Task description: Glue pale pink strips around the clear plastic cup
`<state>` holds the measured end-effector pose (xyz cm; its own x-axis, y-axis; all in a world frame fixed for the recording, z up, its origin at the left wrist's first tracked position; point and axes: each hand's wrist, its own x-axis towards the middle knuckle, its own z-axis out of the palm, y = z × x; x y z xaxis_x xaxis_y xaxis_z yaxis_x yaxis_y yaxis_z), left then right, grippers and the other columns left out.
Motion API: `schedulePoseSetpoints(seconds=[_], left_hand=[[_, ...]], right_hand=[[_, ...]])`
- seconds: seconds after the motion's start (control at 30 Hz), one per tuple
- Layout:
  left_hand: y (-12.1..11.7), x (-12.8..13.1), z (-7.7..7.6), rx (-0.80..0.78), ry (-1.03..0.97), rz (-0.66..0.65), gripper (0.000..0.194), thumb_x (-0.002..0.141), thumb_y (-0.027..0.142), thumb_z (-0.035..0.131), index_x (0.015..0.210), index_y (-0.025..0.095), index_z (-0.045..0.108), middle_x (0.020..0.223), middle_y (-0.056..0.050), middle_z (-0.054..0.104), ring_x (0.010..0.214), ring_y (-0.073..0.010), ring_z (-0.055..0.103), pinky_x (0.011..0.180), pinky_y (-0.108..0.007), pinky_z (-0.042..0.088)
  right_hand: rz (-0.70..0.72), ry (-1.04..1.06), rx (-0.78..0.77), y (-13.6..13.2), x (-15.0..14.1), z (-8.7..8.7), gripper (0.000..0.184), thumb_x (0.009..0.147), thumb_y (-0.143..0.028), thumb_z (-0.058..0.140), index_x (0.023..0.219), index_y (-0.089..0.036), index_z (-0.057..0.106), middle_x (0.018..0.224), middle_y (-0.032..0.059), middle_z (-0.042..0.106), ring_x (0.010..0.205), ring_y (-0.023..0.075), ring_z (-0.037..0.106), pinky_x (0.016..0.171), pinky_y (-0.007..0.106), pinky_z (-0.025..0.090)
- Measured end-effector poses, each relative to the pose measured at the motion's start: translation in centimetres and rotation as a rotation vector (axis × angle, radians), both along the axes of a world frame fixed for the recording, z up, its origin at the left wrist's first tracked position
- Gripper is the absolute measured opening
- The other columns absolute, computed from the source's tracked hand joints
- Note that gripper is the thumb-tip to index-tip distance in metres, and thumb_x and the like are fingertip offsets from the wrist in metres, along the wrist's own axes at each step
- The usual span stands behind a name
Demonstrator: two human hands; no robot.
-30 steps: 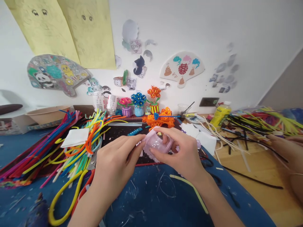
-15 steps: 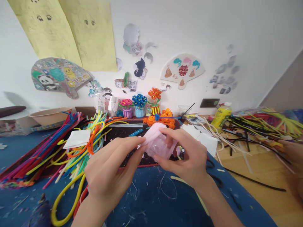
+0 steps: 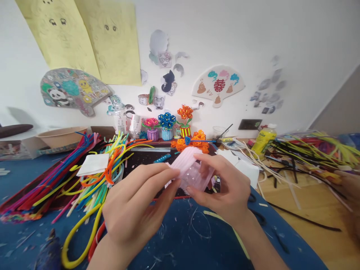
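Note:
A small clear plastic cup [image 3: 190,177] with pale pink pipe cleaners [image 3: 186,158] laid side by side along its wall is held up above the table. My right hand [image 3: 229,183] grips it from the right, with the fingers over the far side and the thumb on the near edge. On the left, my left hand [image 3: 137,200] pinches the pink pipe cleaners at the cup's edge between thumb and fingers. The fingertips partly cover the pinched part.
Bundled coloured pipe cleaners [image 3: 67,168] lie left, near a blue glue gun-like object [image 3: 50,253]. Behind stand flower pots [image 3: 167,133] and orange pipe-cleaner flowers [image 3: 198,139]. A yellow bottle [image 3: 264,140] stands right; another person's hand [image 3: 348,183] is at the far right edge.
My left fingers have shifted slightly right and further over the edge of the cup. The view has moved a little; both hands keep their hold.

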<state>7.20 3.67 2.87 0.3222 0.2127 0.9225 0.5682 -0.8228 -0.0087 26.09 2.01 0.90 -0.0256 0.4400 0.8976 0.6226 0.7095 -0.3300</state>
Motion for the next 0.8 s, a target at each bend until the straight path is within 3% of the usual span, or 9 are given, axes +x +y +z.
schedulePoseSetpoints(seconds=[0.27,0.53,0.8], left_hand=[[0.5,-0.6,-0.7,0.285,0.244,-0.012,0.014,0.087,0.007,0.058,0.096,0.009,0.069,0.084,-0.009,0.073,0.073,-0.0181,0.062,0.060,-0.029,0.047],[0.8,-0.6,-1.2,0.269,0.194,-0.010,0.028,0.078,0.005,0.069,0.107,0.005,0.067,0.088,-0.008,0.075,0.071,-0.0179,0.059,0.060,-0.031,0.046],[1.1,-0.2,-1.4,0.199,0.226,-0.007,0.026,0.079,0.003,0.068,0.105,0.007,0.066,0.074,-0.002,0.070,0.060,-0.0131,0.055,0.053,-0.028,0.041]], right_hand=[[0.029,-0.025,0.023,0.4,0.0,0.0,0.043,0.077,-0.022,0.074,0.118,-0.022,0.061,0.085,0.0009,0.061,0.072,0.0151,0.057,0.064,0.028,0.048],[0.052,0.003,-0.019,0.7,0.0,-0.4,0.044,0.075,-0.019,0.075,0.117,-0.020,0.061,0.085,0.0000,0.060,0.074,0.0146,0.057,0.066,0.028,0.048],[0.025,-0.015,-0.026,0.9,0.0,-0.4,0.042,0.076,-0.020,0.074,0.116,-0.020,0.061,0.083,-0.0002,0.060,0.073,0.0145,0.057,0.066,0.028,0.048]])
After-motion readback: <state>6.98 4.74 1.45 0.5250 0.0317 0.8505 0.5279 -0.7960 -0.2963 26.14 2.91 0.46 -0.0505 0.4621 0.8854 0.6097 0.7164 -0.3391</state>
